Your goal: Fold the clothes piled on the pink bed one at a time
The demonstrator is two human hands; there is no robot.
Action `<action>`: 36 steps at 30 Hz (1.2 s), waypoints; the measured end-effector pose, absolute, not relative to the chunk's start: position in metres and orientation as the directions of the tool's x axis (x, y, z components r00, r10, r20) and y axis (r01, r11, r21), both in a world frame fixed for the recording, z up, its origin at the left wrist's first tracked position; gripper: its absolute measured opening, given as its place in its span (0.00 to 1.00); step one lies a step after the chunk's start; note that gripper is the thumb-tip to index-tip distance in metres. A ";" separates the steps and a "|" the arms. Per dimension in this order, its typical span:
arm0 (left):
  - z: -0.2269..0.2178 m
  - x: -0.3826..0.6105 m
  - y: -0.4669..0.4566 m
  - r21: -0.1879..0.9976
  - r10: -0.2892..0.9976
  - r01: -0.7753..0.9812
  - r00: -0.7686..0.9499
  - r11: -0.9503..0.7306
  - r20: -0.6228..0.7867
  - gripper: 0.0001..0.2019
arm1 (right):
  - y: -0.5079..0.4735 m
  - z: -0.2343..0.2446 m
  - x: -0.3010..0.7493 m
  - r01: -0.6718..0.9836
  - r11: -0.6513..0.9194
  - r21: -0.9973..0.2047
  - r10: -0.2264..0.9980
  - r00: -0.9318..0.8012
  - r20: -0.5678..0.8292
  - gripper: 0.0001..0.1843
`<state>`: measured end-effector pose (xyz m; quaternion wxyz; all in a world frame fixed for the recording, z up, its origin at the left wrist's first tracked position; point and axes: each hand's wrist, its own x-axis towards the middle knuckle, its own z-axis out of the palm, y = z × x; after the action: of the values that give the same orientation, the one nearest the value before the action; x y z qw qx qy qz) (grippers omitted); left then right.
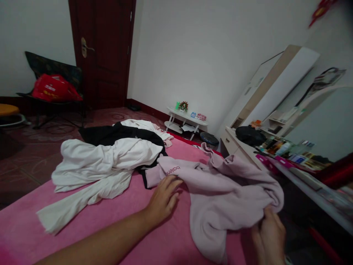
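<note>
Right hand (271, 230) | gripping lilac garment (217, 191) | left hand (163, 198) | by its lettered part

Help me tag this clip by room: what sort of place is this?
Probably a bedroom: clothes lie on a pink cover that seems to dress a bed, and a dressing table with a mirror stands at the right.

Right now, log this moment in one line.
left hand: by lettering on lilac garment; right hand: holding garment's right end; nearby: white garment, black garment, pink bedding

The sweatshirt (220, 191) is lilac, the bedding (121, 204) pink.
</note>
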<state>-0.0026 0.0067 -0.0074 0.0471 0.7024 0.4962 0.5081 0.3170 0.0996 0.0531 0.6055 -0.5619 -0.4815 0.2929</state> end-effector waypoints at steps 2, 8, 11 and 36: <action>-0.012 -0.001 0.010 0.589 0.769 0.656 -0.020 -0.472 0.639 0.26 | 0.075 0.045 0.329 0.271 0.036 -0.962 0.934 0.334 0.129 0.30; -0.023 0.007 0.014 0.498 0.789 0.740 0.073 -0.453 0.609 0.29 | 0.037 0.075 0.339 0.638 0.088 -0.765 0.830 0.378 0.411 0.41; -0.025 0.008 0.014 0.451 0.778 0.764 0.104 -0.461 0.620 0.28 | 0.038 0.090 0.311 0.755 0.325 -0.570 0.825 0.068 0.561 0.32; -0.002 0.014 0.040 0.451 0.777 0.771 0.089 -0.450 0.623 0.45 | 0.057 0.154 0.229 -0.349 0.063 -0.935 0.994 -0.063 0.090 0.26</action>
<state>0.0142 0.0399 -0.0021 0.0040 0.7379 0.5245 0.4247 0.2291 0.0572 0.1536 0.5794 -0.3646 -0.4425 0.5793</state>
